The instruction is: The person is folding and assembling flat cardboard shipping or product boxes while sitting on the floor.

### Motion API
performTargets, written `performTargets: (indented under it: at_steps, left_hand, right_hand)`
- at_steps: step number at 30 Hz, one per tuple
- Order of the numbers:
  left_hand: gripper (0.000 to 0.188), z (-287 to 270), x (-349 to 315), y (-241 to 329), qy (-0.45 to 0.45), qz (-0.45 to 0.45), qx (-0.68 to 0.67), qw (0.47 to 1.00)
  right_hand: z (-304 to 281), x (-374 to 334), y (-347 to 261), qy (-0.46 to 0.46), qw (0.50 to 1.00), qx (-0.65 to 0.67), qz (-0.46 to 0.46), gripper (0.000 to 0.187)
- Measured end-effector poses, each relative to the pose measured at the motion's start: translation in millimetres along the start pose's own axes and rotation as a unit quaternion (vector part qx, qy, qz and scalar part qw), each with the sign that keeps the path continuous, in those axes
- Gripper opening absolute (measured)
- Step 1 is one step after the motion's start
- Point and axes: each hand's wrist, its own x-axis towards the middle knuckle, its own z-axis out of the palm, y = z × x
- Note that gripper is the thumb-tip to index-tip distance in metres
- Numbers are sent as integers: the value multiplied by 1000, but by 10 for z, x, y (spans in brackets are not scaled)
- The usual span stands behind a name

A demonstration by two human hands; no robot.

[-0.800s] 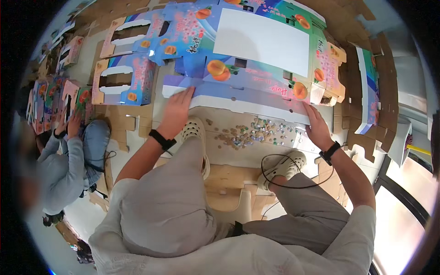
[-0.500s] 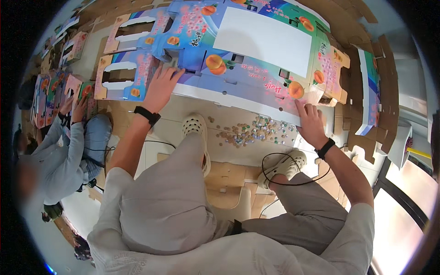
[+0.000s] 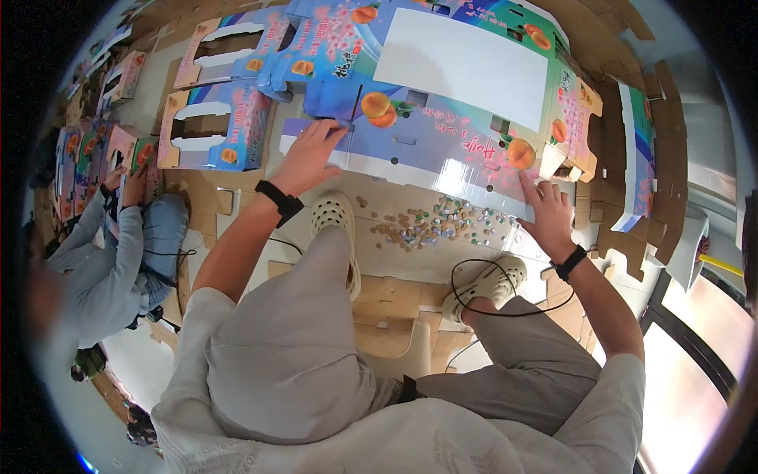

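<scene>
A colourful printed cardboard box lies partly folded in front of me, with peach pictures and a large white panel. My left hand rests on the left end of its near panel, fingers stretched over the surface and thumb apart. At the right end of that panel, my right hand holds the near edge, with a finger on top and the thumb by the rim. The underside of the panel is hidden from view.
Finished-looking boxes with window cutouts stand at the left. Small round cardboard discs are scattered before my feet. A black cable loops near my right shoe. Brown cardboard stands at the right. Another person handles boxes at far left.
The box has shifted slightly right, and its near panel now shows more at the left end. My left hand has moved right and nearer; my right hand moved slightly right.
</scene>
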Motion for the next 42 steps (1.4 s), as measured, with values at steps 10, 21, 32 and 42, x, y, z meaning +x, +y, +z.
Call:
performTargets:
  at_steps: [10, 21, 32, 42]
  left_hand:
    - [88, -246, 86, -65, -13, 53, 77, 996]
    - [91, -111, 88, -42, -18, 38, 60, 997]
    - [92, -110, 104, 37, -29, 23, 62, 997]
    - [90, -170, 101, 8, -37, 16, 42, 998]
  right_hand:
    - [365, -23, 295, 33, 988, 129, -77, 93]
    - [820, 364, 1099, -23, 769, 497, 401, 42]
    - [1368, 393, 2314, 288, 737, 332, 513, 39]
    - [1351, 227, 2536, 161, 752, 388, 507, 37]
